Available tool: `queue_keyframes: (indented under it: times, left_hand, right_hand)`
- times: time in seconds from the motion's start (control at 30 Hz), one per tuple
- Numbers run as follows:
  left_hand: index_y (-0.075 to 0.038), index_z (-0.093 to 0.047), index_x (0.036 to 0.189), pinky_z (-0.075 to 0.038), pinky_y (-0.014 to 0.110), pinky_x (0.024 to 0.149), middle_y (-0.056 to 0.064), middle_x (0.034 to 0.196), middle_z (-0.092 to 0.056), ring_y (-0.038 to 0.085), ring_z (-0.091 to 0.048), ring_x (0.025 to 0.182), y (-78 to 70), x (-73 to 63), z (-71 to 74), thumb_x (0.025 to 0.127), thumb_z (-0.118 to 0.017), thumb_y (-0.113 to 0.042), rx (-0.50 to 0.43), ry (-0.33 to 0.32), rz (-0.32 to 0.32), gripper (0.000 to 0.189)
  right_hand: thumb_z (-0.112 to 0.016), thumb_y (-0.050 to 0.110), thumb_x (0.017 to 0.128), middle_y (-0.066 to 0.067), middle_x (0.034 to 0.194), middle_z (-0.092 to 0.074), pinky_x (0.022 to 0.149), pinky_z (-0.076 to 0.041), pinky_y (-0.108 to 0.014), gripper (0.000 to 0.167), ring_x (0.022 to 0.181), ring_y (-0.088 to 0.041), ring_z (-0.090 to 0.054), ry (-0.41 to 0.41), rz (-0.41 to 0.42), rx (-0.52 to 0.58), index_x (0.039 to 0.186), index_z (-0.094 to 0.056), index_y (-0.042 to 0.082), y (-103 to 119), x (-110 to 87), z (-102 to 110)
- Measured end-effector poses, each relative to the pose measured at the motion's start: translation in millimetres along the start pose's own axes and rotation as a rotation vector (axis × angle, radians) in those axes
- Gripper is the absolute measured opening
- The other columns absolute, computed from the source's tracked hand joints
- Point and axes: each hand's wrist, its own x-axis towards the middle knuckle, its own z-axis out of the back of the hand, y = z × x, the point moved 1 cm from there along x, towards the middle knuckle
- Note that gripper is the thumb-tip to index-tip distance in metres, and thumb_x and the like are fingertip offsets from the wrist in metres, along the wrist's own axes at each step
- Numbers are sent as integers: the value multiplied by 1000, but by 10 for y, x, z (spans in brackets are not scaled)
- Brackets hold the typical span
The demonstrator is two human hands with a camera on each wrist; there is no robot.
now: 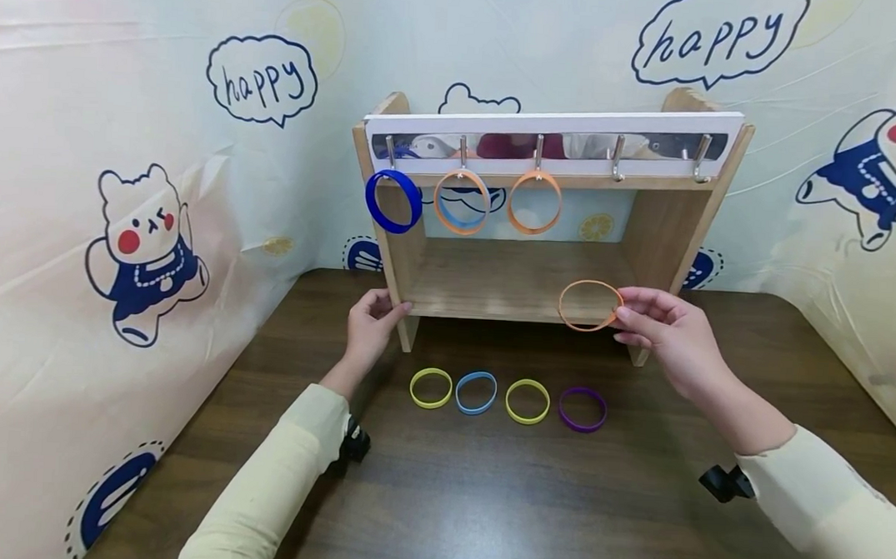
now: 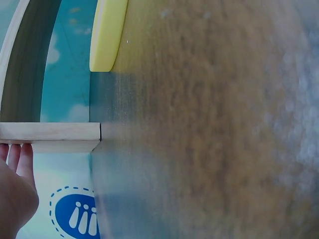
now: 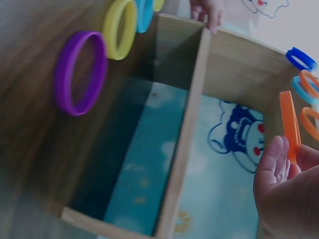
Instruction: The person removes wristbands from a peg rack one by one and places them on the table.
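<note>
My right hand [image 1: 667, 327] pinches an orange silicone wristband [image 1: 589, 306] between thumb and fingers, in front of the rack's lower shelf. In the right wrist view that orange band [image 3: 289, 124] stands edge-on above the fingers. My left hand [image 1: 373, 326] grips the lower left side panel of a wooden rack [image 1: 523, 279], thumb at the front; its fingertips meet the panel's outer face in the left wrist view. From the rack's hooks hang a dark blue wristband [image 1: 394, 202], an orange one [image 1: 463, 184] with a light blue one [image 1: 460, 218], and another orange one [image 1: 534, 227].
On the brown table [image 1: 483, 498] before the rack lie two yellow wristbands [image 1: 431, 388], a light blue one [image 1: 476, 393] and a purple one [image 1: 582, 410] in a row. Two more metal hooks [image 1: 618, 158] are at the rail's right. A printed cloth [image 1: 272, 180] hangs behind.
</note>
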Motion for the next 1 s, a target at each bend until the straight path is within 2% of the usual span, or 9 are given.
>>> queue_keyframes:
  times: [0.3, 0.47, 0.67, 1.0]
  left_hand:
    - [-2, -65, 106, -52, 25, 75, 13, 100, -67, 19, -61, 90, -1, -1, -1, 84, -78, -23, 12, -1, -1, 33]
    - [-1, -66, 105, -51, 23, 71, 11, 96, -67, 17, -61, 87, -17, -7, -8, 84, -79, -18, -13, -2, -12, 30]
    - [-1, -66, 105, -51, 22, 70, 10, 94, -67, 16, -61, 85, -4, -8, -12, 84, -78, -15, -24, -4, -19, 28]
    - [-2, -66, 105, -52, 23, 70, 12, 96, -66, 17, -61, 86, 13, -2, -5, 84, -79, -18, -23, 2, -13, 29]
  right_hand:
    - [-67, 2, 91, -4, 92, -68, 71, -56, -29, 17, 81, -14, -69, -13, -74, -54, 106, -69, 10, -204, -111, 262]
    - [-66, 4, 92, -2, 93, -68, 73, -56, -29, 17, 82, -14, -68, -21, -134, -90, 106, -69, 13, -321, -175, 432]
    - [-65, 6, 93, 1, 93, -68, 74, -56, -29, 16, 84, -12, -68, -33, -168, -160, 105, -68, 17, -475, -247, 637]
    - [-63, 5, 94, 4, 95, -69, 75, -56, -30, 16, 86, -14, -69, 4, -216, -202, 105, -67, 16, -634, -355, 875]
